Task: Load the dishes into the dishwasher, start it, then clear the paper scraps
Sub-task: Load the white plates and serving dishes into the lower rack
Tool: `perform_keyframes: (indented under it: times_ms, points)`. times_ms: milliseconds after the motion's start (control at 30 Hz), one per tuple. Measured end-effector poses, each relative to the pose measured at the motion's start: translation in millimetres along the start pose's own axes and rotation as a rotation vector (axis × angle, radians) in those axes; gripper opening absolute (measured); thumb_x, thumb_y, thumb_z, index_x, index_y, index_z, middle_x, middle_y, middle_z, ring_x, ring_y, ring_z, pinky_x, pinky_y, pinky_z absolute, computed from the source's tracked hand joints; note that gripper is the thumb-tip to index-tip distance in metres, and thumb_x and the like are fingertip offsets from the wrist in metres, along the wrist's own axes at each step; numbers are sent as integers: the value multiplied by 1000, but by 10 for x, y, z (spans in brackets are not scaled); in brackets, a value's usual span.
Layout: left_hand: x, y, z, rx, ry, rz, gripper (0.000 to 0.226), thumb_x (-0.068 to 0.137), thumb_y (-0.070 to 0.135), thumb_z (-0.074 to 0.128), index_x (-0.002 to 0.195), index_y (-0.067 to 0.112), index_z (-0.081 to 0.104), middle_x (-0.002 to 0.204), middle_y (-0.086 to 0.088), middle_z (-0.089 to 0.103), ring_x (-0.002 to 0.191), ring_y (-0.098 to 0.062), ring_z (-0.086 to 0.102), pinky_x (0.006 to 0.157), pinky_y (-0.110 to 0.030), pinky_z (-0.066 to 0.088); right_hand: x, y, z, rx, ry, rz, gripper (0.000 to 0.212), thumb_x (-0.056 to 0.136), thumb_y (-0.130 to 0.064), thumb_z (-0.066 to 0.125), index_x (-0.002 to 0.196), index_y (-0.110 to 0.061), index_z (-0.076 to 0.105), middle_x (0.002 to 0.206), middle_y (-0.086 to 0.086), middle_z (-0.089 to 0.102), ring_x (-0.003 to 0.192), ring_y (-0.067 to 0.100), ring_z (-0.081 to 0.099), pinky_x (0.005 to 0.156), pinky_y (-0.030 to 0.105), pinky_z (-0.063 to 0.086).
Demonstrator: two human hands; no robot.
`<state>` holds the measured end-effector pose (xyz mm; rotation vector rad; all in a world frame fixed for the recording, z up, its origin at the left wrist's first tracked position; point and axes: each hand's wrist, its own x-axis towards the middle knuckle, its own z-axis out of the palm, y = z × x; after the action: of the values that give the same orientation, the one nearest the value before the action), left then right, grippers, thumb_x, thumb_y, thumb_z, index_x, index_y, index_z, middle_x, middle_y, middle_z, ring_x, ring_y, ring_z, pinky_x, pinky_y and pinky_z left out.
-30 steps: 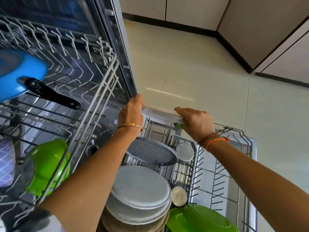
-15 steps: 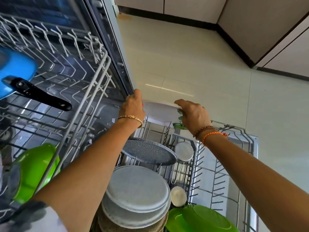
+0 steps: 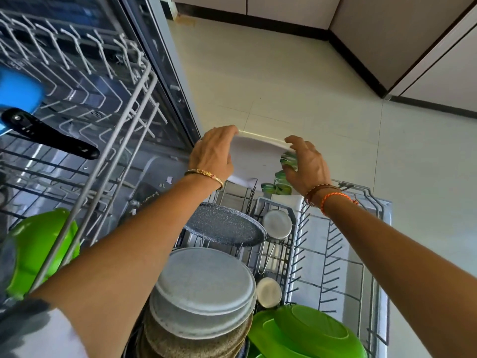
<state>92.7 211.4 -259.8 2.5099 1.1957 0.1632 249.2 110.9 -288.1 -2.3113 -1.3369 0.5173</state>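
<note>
A white plate with green leaf print [image 3: 255,158] stands at the far end of the lower dishwasher rack [image 3: 348,254]. My left hand [image 3: 213,153] grips its left rim and my right hand [image 3: 307,164] its right rim. Nearer to me in the rack are a speckled grey plate [image 3: 224,226], a stack of grey plates [image 3: 204,290], two small steel cups [image 3: 277,224] and green plastic dishes [image 3: 307,332].
The upper rack [image 3: 77,99] is pulled out on the left, holding a blue pan with a black handle [image 3: 49,133] and a green bowl [image 3: 38,249]. Pale tiled floor [image 3: 296,81] lies beyond, bounded by cabinets [image 3: 413,34]. The rack's right side has bare tines.
Both hands have lifted the white plate upward, so more of its face and leaf print now shows above the rack. The view has shifted slightly.
</note>
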Motion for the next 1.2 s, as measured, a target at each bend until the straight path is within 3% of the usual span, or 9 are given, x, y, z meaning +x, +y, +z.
perform_keyframes:
  times_ms: [233,333,467,533,633,767,967,1067,1200]
  points:
    - [-67,167,109,125,-136,-19,78,83,2,59,146,15,14,155,-3,13,144,-28,9,115,-45,21,-83,87,-46,-58,-29,121,55,82,-4,60,133,-11,39,119,15,54,108,31,50,89,37,42]
    - [-51,138,68,209,-117,-17,74,81,1,59,142,13,20,151,-5,21,141,-28,18,111,-47,28,-124,85,-65,3,12,90,61,80,-1,60,135,-10,36,121,17,50,109,31,49,90,36,42]
    - [-55,-57,-49,163,-160,-233,68,79,7,65,136,7,28,140,-11,35,130,-30,34,102,-44,40,-160,53,-25,73,149,-14,38,85,7,51,121,-4,56,114,18,59,100,32,58,84,29,45]
    - [-51,-153,-130,164,-192,-295,66,80,8,65,135,5,29,138,-14,37,129,-32,36,99,-43,43,-155,25,18,67,195,-89,38,83,13,49,114,-3,64,104,20,65,86,36,63,77,35,51]
    - [-26,-155,-161,128,-102,-162,63,81,1,62,135,5,30,135,-13,41,125,-29,41,97,-35,43,-105,-8,25,11,228,-137,45,73,21,48,107,-2,68,91,21,68,71,38,64,64,41,55]
    - [-11,-29,-86,42,-141,-62,78,78,-7,61,143,11,21,151,-8,22,142,-30,15,115,-36,22,-23,-14,-77,-133,106,-86,43,83,13,44,115,-8,63,96,16,66,83,35,61,70,37,52]
    - [123,-8,-190,78,-347,-122,99,81,-3,60,148,21,-9,156,0,-14,144,-25,-9,116,-44,8,-1,-57,-95,-79,86,41,40,89,-1,48,127,-12,55,117,15,59,101,33,56,78,33,45]
    - [231,-25,-195,68,-333,-103,95,84,-1,60,148,20,-7,157,0,-10,144,-25,-3,117,-45,12,44,-41,-122,-159,11,16,44,88,-4,51,131,-10,48,130,15,50,114,32,48,90,38,43]
    - [251,29,-114,75,-129,-41,77,81,0,62,144,11,20,153,-7,19,140,-27,20,111,-43,29,59,-39,-134,-135,-25,-40,59,84,-5,56,139,-13,36,133,14,46,116,31,46,94,38,40]
